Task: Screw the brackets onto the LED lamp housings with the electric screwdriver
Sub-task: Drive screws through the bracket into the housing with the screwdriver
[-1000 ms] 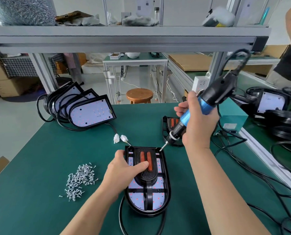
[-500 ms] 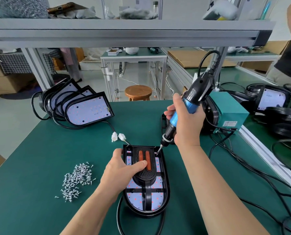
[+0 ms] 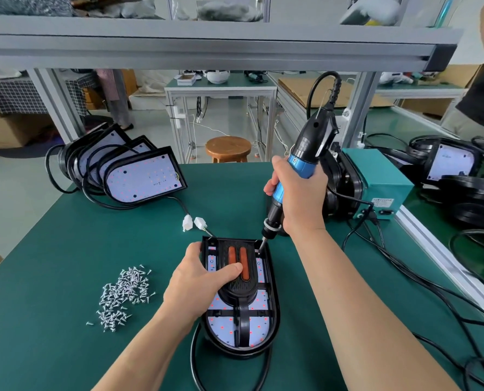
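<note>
A black LED lamp housing [image 3: 259, 331] lies flat on the green mat in front of me, its white LED board facing up. A black bracket [image 3: 240, 289] with two orange strips sits on top of it. My left hand [image 3: 198, 283] holds the housing's left edge, with the thumb pressing on the bracket. My right hand [image 3: 300, 198] grips the blue and black electric screwdriver [image 3: 300, 162], which stands nearly upright. Its bit touches the bracket's far right corner.
A pile of loose silver screws [image 3: 122, 294] lies on the mat at the left. Several more housings [image 3: 139, 176] lean stacked at the far left. A teal power box [image 3: 382, 182] and black cables [image 3: 421, 277] are at the right, with more lamps beyond. Another person stands at the far right.
My right hand swung the screwdriver from a slant to nearly upright and lowered its bit onto the bracket's far right corner. My left hand stayed on the housing.
</note>
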